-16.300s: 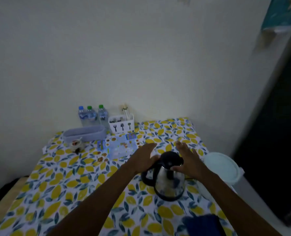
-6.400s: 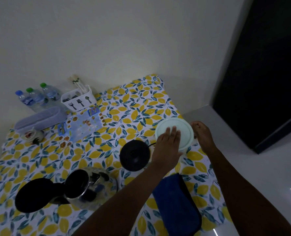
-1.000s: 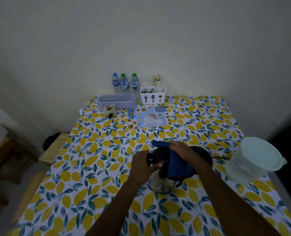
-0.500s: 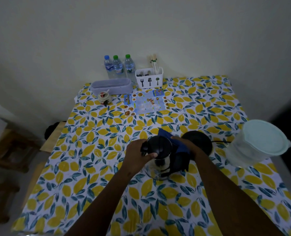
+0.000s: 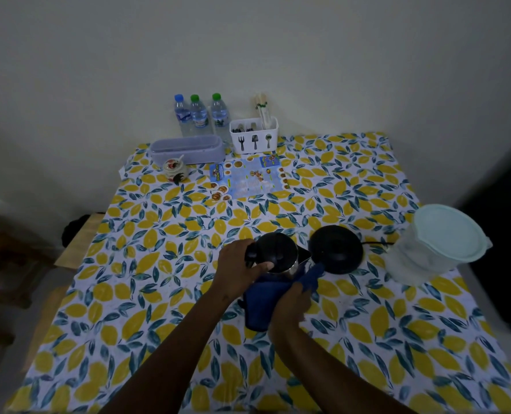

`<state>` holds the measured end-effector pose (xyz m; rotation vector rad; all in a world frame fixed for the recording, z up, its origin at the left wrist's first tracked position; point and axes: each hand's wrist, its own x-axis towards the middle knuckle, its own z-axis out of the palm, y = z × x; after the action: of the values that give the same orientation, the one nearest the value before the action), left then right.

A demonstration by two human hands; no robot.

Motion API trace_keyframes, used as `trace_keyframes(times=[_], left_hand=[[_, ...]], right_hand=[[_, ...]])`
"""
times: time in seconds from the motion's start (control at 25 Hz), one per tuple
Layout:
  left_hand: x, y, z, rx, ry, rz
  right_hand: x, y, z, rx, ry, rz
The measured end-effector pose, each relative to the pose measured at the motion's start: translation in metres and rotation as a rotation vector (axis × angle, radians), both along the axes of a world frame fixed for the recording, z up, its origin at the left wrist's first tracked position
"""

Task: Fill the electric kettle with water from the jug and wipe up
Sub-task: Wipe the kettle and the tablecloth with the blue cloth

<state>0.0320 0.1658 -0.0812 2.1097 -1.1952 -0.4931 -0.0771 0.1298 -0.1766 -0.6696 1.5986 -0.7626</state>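
The steel electric kettle [image 5: 278,253] with its black lid down stands in the middle of the lemon-print table [image 5: 146,264]. My left hand [image 5: 238,268] grips its black handle on the left side. My right hand [image 5: 291,300] holds a dark blue cloth [image 5: 266,297] pressed against the kettle's near side and base. The kettle's round black power base [image 5: 336,249] lies just to the right, with its cord running right. The translucent water jug [image 5: 436,246] with a pale green lid on stands at the right edge.
At the back by the wall stand three water bottles [image 5: 199,115], a white cutlery holder [image 5: 254,138], a long lilac box [image 5: 187,149], a small ceramic jar [image 5: 173,168] and a blue leaflet [image 5: 248,180]. A wooden bench [image 5: 78,237] is left of the table.
My right hand has drawn the blue cloth from the kettle's right side down to its near side. My left hand keeps its grip on the handle. The view has tilted slightly.
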Motion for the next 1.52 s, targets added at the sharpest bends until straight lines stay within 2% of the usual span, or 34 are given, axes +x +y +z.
trace_keyframes(times=[0.12, 0.28, 0.48, 0.68, 0.8, 0.88, 0.96, 1.12, 1.2, 1.36, 1.52], left_hand=[[0.001, 0.001, -0.001, -0.023, -0.005, -0.033], [0.005, 0.006, -0.004, -0.047, 0.028, -0.056], [0.024, 0.014, -0.010, -0.031, 0.210, -0.043], [0.028, 0.011, -0.012, -0.075, 0.340, 0.046], [0.029, 0.006, -0.010, -0.124, 0.366, 0.107], [0.031, 0.003, -0.011, -0.161, 0.378, 0.166], [0.034, -0.002, -0.012, -0.191, 0.374, 0.214], [0.043, -0.017, -0.015, -0.196, 0.357, 0.266], [0.049, -0.022, -0.021, -0.193, 0.333, 0.282], [0.057, -0.025, -0.032, -0.186, 0.243, 0.221], [0.056, -0.013, -0.045, -0.217, 0.204, 0.231]], right_hand=[[-0.006, 0.007, 0.004, -0.060, 0.035, 0.035], [-0.039, 0.003, 0.011, -0.108, -0.020, 0.169], [-0.057, 0.002, 0.013, -0.214, 0.059, 0.297], [-0.070, -0.004, 0.020, -0.391, 0.223, 0.389], [-0.087, -0.021, 0.018, -0.588, 0.372, 0.433], [-0.100, -0.036, 0.010, -0.664, 0.508, 0.547], [-0.109, -0.051, -0.003, -0.630, 0.675, 0.703], [-0.112, -0.060, -0.031, -0.319, 1.004, 1.106], [-0.106, -0.055, -0.045, -0.303, 1.121, 1.210], [-0.093, -0.051, -0.058, -0.380, 1.165, 1.216], [-0.079, -0.051, -0.061, -0.516, 1.102, 1.364]])
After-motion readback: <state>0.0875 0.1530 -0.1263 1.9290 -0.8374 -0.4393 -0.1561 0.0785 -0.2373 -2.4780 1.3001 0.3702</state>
